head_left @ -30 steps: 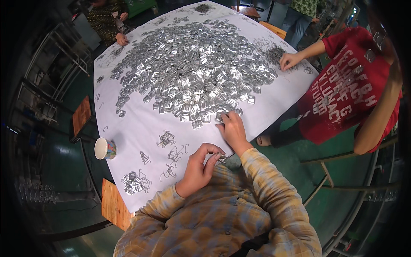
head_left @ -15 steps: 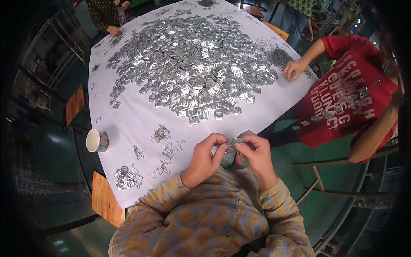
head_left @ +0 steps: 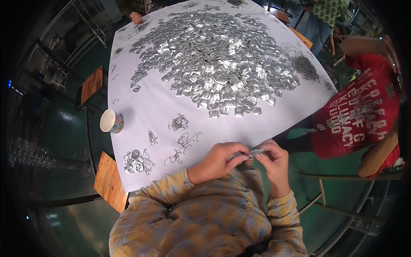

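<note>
From the left: a paper cup (head_left: 109,121) sits on the white-covered worktop (head_left: 141,100), then a small heap of silver plates (head_left: 133,162), then loose bent wire hooks (head_left: 179,123). Beyond spreads the big mound (head_left: 218,60) of shiny plates. Now the left hand (head_left: 220,158): thumb and forefinger almost together, pinching the left end of a small silver piece (head_left: 257,151). And here's the right hand (head_left: 275,162), thumb and forefinger closed on the other end, so the piece hangs between them, just off the near edge, in front of the checked shirt (head_left: 197,210). Looks light and stiff, this one, probably slick, hardly fragile; the thin rims seem the spot to pinch, fingertips only.

What can't we see? The far hand (head_left: 136,17) at upper left has its arm mostly cut off. The lower fingers of both near hands are tucked away, and fingertips cover the piece: one plate, several, a hook among them, I cannot tell. Far right, the person in red (head_left: 364,107) fades into the dark rim.
</note>
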Available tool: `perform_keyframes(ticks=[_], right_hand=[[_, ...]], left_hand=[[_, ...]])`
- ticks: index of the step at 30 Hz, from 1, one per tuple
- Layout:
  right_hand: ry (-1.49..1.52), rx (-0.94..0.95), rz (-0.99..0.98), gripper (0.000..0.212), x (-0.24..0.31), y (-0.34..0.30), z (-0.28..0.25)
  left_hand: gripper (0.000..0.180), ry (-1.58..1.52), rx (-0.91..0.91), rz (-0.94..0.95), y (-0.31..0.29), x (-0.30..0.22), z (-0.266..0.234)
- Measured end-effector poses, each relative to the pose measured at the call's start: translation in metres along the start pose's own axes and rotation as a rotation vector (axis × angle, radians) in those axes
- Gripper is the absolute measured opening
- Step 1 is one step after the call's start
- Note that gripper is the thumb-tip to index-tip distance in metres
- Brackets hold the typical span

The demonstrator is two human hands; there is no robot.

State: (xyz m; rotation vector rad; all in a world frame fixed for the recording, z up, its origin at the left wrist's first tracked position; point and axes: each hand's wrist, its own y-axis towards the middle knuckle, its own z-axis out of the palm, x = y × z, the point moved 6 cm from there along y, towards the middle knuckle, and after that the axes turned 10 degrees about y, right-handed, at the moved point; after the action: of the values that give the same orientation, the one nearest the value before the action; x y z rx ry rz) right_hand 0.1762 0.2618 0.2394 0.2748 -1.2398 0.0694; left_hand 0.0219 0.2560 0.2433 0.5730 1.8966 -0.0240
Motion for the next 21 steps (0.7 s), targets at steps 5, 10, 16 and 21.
perform_keyframes(ticks=[5,10,16,21], right_hand=[[-0.171,0.105,-0.023,0.012,0.012,-0.010,-0.007],[-0.151,0.147,0.025,0.013,0.003,-0.019,-0.015],[-0.131,0.111,0.095,0.013,-0.012,-0.026,-0.022],[-0.156,0.074,0.088,0.012,-0.017,-0.028,-0.026]], left_hand=[[0.007,0.724,-0.315,-0.149,-0.017,0.060,-0.095],[0.008,1.101,-0.214,-0.342,-0.051,0.117,-0.134],[0.010,0.828,-0.273,-0.218,-0.030,0.111,-0.137],[0.009,0.747,-0.288,-0.289,-0.025,0.122,-0.146]])
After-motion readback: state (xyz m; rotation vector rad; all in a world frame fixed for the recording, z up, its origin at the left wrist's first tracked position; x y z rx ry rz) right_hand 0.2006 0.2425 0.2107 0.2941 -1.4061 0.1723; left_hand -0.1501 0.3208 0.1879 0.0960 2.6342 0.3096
